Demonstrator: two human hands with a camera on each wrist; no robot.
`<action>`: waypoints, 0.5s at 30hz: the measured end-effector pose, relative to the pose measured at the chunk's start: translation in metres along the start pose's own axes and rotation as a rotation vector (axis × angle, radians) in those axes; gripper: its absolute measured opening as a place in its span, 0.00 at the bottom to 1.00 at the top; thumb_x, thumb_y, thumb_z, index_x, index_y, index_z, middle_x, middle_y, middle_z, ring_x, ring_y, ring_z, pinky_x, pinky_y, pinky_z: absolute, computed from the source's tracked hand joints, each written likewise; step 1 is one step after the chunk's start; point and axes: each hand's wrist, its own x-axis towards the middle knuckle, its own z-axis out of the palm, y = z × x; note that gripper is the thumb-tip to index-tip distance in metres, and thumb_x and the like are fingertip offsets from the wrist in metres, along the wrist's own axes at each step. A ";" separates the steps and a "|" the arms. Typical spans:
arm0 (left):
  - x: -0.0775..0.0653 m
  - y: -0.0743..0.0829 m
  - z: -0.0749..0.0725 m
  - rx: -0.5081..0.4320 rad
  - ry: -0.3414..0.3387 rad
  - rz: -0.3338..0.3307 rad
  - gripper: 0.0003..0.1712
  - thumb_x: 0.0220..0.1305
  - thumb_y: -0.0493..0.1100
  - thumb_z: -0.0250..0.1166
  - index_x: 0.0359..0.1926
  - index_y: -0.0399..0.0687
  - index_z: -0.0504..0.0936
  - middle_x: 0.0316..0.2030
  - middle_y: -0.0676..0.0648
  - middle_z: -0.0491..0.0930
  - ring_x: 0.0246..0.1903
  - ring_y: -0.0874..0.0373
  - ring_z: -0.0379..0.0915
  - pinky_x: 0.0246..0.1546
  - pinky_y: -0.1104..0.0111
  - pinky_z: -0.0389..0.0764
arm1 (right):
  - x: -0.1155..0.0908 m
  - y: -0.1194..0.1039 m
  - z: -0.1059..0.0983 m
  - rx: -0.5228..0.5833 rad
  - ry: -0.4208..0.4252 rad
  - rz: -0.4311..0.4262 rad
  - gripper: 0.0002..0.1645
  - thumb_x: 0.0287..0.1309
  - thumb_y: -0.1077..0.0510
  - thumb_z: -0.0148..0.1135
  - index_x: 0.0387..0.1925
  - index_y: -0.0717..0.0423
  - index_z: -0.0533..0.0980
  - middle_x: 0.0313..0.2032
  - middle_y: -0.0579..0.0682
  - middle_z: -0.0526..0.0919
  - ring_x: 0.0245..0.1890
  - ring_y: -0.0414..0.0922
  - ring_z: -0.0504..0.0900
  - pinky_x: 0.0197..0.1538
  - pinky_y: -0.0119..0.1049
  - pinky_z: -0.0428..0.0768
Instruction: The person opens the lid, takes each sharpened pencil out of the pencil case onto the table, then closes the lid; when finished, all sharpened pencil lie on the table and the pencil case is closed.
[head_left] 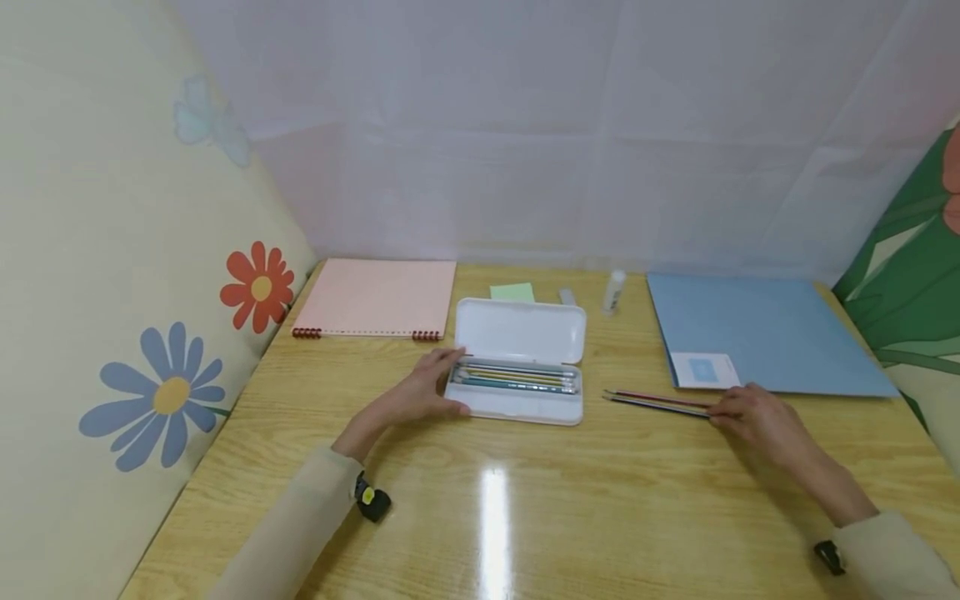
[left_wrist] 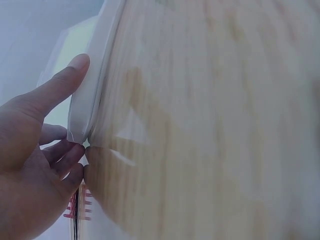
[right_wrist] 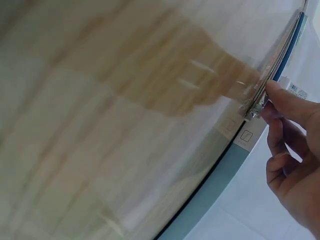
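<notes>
Pencil case: white, rectangular, hard-shelled case [head_left: 525, 411], lid thrown back, near the middle of the wood-grained counter [head_left: 600, 500]; a row of slim pencils [head_left: 517, 380] lies inside.
Left hand: the person's left hand [head_left: 412, 396] grips the case's left end, thumb at the front corner, fingers toward the hinge.
Right hand: the right hand [head_left: 761, 421] pinches two slim pencils, one dark red [head_left: 652, 398], one dark [head_left: 660, 407], by their ends; tips point toward the case, apart from it.
Beyond right hand: flat blue folder [head_left: 772, 333].
Behind case: pale green paper square [head_left: 513, 292]; upright white glue stick [head_left: 614, 292] off to the right.
</notes>
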 end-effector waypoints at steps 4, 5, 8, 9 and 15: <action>0.000 0.000 0.001 -0.007 -0.003 -0.007 0.60 0.50 0.59 0.74 0.76 0.52 0.50 0.73 0.40 0.45 0.71 0.40 0.40 0.67 0.43 0.53 | 0.001 0.002 0.000 -0.023 -0.028 -0.003 0.11 0.34 0.67 0.77 0.24 0.54 0.85 0.25 0.43 0.80 0.25 0.44 0.74 0.24 0.33 0.73; 0.000 -0.001 0.001 -0.008 -0.003 -0.009 0.60 0.50 0.59 0.74 0.76 0.52 0.50 0.73 0.40 0.45 0.71 0.40 0.40 0.67 0.43 0.53 | 0.001 0.002 0.001 -0.028 -0.034 -0.005 0.10 0.34 0.67 0.77 0.24 0.54 0.85 0.24 0.43 0.79 0.25 0.44 0.74 0.24 0.34 0.73; 0.000 -0.001 0.002 -0.013 -0.005 -0.014 0.60 0.49 0.59 0.74 0.76 0.53 0.50 0.73 0.40 0.45 0.71 0.41 0.40 0.67 0.44 0.53 | 0.002 0.003 0.001 -0.042 -0.040 -0.014 0.10 0.35 0.67 0.76 0.25 0.55 0.85 0.24 0.44 0.78 0.25 0.44 0.74 0.25 0.35 0.74; 0.000 0.000 0.002 -0.013 -0.005 -0.015 0.59 0.49 0.59 0.74 0.76 0.53 0.50 0.73 0.40 0.45 0.71 0.41 0.39 0.67 0.43 0.53 | 0.002 0.003 0.001 -0.047 -0.042 -0.018 0.10 0.35 0.67 0.76 0.25 0.56 0.85 0.24 0.44 0.78 0.25 0.44 0.74 0.25 0.35 0.74; 0.000 -0.001 0.001 -0.009 0.000 -0.010 0.59 0.50 0.58 0.74 0.76 0.52 0.50 0.73 0.40 0.45 0.71 0.41 0.40 0.67 0.44 0.54 | 0.005 0.001 0.001 -0.058 -0.065 -0.021 0.09 0.37 0.68 0.74 0.26 0.57 0.85 0.24 0.45 0.78 0.25 0.44 0.74 0.25 0.36 0.74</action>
